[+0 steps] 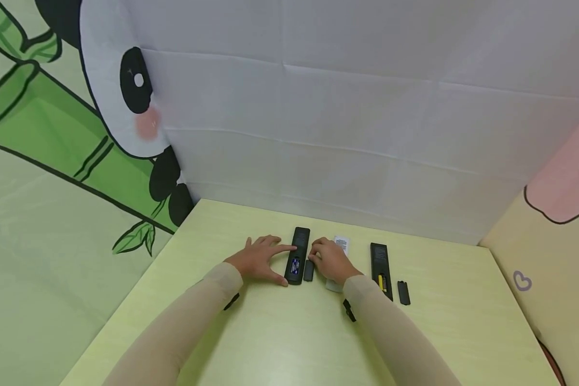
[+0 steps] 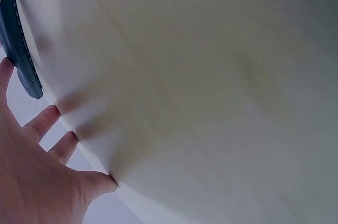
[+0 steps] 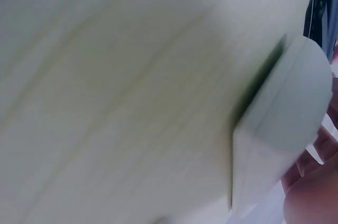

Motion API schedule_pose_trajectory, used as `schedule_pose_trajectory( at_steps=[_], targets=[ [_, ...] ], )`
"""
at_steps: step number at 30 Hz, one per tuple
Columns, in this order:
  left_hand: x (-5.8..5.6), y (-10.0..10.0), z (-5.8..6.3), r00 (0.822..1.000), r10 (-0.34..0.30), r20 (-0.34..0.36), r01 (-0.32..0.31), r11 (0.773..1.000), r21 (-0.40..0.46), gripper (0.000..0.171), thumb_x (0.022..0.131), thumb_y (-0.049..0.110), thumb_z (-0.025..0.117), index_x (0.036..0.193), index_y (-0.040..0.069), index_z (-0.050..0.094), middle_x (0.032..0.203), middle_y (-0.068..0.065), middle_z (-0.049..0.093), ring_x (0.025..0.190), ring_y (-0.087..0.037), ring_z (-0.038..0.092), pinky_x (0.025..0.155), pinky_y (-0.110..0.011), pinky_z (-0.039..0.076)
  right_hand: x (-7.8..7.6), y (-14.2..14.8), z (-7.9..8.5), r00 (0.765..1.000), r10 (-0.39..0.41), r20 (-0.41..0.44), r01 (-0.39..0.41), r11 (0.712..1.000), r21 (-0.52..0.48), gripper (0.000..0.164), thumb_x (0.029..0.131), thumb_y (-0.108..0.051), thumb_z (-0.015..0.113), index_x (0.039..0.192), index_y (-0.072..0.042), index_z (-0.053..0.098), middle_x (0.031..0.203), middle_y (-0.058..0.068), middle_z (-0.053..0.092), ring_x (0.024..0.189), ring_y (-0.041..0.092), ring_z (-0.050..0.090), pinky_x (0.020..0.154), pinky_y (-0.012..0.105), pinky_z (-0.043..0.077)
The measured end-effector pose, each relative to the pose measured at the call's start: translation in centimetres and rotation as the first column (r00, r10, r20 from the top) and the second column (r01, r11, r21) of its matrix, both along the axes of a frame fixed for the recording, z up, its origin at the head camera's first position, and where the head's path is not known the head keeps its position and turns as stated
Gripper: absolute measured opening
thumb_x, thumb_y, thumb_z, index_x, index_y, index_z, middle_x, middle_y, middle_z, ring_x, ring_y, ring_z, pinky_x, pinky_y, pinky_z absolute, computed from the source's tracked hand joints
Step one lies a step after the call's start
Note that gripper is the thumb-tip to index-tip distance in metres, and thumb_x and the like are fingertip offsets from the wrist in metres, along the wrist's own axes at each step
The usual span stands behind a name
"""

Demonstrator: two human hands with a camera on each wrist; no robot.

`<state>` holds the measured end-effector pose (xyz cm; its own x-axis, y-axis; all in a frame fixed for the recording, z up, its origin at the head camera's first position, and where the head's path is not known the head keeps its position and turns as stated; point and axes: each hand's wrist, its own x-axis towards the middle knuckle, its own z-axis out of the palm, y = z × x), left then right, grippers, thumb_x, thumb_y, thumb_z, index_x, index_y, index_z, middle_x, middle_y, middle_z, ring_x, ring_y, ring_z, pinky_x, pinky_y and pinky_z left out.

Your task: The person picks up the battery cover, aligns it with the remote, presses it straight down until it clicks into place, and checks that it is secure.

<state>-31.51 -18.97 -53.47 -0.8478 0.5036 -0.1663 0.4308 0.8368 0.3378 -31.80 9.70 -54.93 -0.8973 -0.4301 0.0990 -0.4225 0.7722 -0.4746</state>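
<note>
A black remote control (image 1: 301,241) lies on the table, its battery bay uncovered and blue-and-white batteries (image 1: 295,265) inside. Over its left side spreads my left hand (image 1: 262,261), the forefinger touching the remote's back and the thumb near its lower end. My right hand (image 1: 333,261), fingers bent, pinches the upper end of a small black battery cover (image 1: 309,272) just right of that remote. Beneath the right hand and wrist is a white remote control (image 3: 290,113), partly hidden; its upper end shows beyond the knuckles in the head view.
To the right lies a second black remote control (image 1: 379,254) with yellow batteries (image 1: 382,282) in its uncovered bay, partly behind the right forearm. Another black battery cover (image 1: 403,293) is beside it. A cloth backdrop (image 1: 318,134) rises behind the pale yellow table (image 1: 280,343).
</note>
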Motion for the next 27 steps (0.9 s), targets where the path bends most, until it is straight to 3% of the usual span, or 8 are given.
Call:
schedule_pose_trajectory(
  at_steps=[7,9,14,16,27],
  targets=[
    [-0.7,-0.2,-0.8,1.0,0.009,0.008,-0.009,1.0,-0.017,0.108,0.087,0.089,0.086,0.18,0.056,0.043,0.192,-0.014,0.037,0.181,-0.048,0.031,0.138,-0.095,0.016,0.1,-0.3,0.7,0.999,-0.008,0.046,0.009,1.0,-0.015,0.014,0.119,-0.014,0.072,0.114,-0.009,0.084,0.156,0.02,0.072,0.148,0.044,0.069,0.129,0.063,0.057],
    [-0.9,-0.2,-1.0,1.0,0.009,0.009,-0.009,1.0,-0.013,0.108,0.087,0.089,0.087,0.18,0.055,0.043,0.192,-0.014,0.038,0.181,-0.048,0.031,0.137,-0.096,0.016,-0.9,0.5,-0.9,1.0,0.027,0.001,-0.027,0.999,-0.03,0.02,0.122,-0.023,0.069,0.115,-0.012,0.084,0.156,0.016,0.073,0.147,0.038,0.07,0.127,0.057,0.059],
    [-1.0,-0.1,-1.0,1.0,0.01,0.004,-0.01,1.0,-0.014,0.108,0.087,0.089,0.087,0.18,0.056,0.043,0.192,-0.014,0.038,0.181,-0.048,0.032,0.137,-0.096,0.016,-1.0,0.6,-0.6,1.0,0.027,0.01,-0.027,0.999,-0.045,0.021,0.122,-0.024,0.069,0.117,-0.011,0.084,0.156,0.016,0.072,0.147,0.038,0.07,0.127,0.058,0.059],
    [-1.0,0.0,-1.0,1.0,0.012,0.005,-0.012,1.0,-0.012,0.108,0.086,0.088,0.087,0.18,0.056,0.044,0.192,-0.014,0.038,0.181,-0.048,0.032,0.137,-0.096,0.016,-0.2,-0.1,1.0,0.998,-0.008,0.065,0.01,0.999,-0.034,0.016,0.12,-0.015,0.07,0.118,-0.007,0.084,0.158,0.02,0.071,0.149,0.044,0.068,0.128,0.063,0.057],
    [-0.9,0.1,-0.9,1.0,0.013,0.014,-0.013,0.999,0.031,0.11,0.084,0.093,0.085,0.179,0.056,0.045,0.19,-0.019,0.039,0.179,-0.052,0.032,0.134,-0.099,0.012,-0.5,0.0,0.6,0.998,-0.013,0.064,0.016,0.999,-0.04,0.017,0.12,-0.017,0.07,0.121,-0.008,0.084,0.157,0.018,0.072,0.149,0.041,0.069,0.128,0.06,0.058]
  ],
)
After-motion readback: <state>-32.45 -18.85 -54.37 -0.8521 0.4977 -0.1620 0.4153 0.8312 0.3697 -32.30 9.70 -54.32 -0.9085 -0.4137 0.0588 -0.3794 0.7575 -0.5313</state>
